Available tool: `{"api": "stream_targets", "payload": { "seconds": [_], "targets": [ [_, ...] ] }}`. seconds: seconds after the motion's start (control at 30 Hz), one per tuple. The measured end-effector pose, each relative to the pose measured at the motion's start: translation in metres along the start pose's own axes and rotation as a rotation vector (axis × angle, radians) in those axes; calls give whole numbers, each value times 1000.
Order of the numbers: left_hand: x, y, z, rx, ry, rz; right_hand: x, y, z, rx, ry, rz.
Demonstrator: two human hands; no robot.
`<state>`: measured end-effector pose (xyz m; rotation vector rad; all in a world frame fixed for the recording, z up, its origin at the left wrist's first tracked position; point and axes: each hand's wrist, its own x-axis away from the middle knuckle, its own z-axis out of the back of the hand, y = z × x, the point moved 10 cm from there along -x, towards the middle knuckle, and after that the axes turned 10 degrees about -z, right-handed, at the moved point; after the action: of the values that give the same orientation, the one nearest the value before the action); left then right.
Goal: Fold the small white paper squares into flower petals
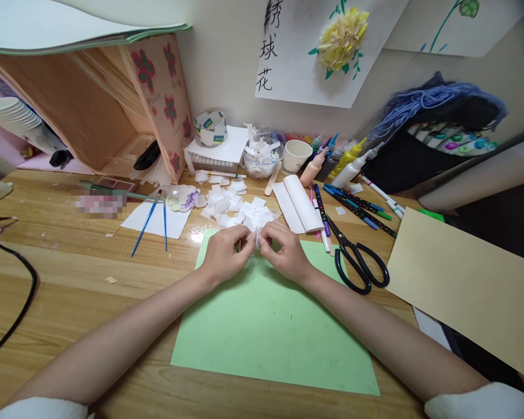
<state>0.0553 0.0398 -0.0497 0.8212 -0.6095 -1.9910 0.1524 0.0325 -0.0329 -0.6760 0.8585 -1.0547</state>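
My left hand (227, 251) and my right hand (286, 250) meet above the far edge of a green paper sheet (275, 331). Thumb and forefinger of each hand pinch a small piece of white paper (257, 235), mostly covered by the fingertips. Just beyond the fingers lies a loose heap of white paper pieces (227, 203) on the wooden table. A folded stack of white paper (303, 201) sits behind my right hand. To its right rest black-handled scissors (358, 262), partly over the green sheet's edge.
Blue paintbrushes (144, 228) lie on a white sheet at left. Squeeze paint bottles (349, 157), a paper cup (296, 156) and a bowl of paper scraps (263, 156) stand at the back. Several markers (362, 206) lie near the scissors. Yellowish card (467, 285) covers the right side.
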Motion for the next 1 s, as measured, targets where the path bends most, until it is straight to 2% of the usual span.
{"api": "stream_targets", "payload": {
  "seconds": [0.07,0.27,0.5,0.67,0.83,1.0],
  "targets": [
    [1,-1,0,-13,13,-4,0,0,1,5,13,-8],
    [1,-6,10,85,114,34,-2,24,9,-98,78,-176],
    [1,2,16,99,164,-17,-2,25,7,-112,53,-188],
    [2,10,10,7,103,-96,-3,20,-3,-86,-38,-187],
    [2,17,3,-50,37,-154,-2,18,-1,-39,-12,-154],
    [1,12,7,-32,73,-116,-2,20,3,-46,34,-153]
  ]
}}
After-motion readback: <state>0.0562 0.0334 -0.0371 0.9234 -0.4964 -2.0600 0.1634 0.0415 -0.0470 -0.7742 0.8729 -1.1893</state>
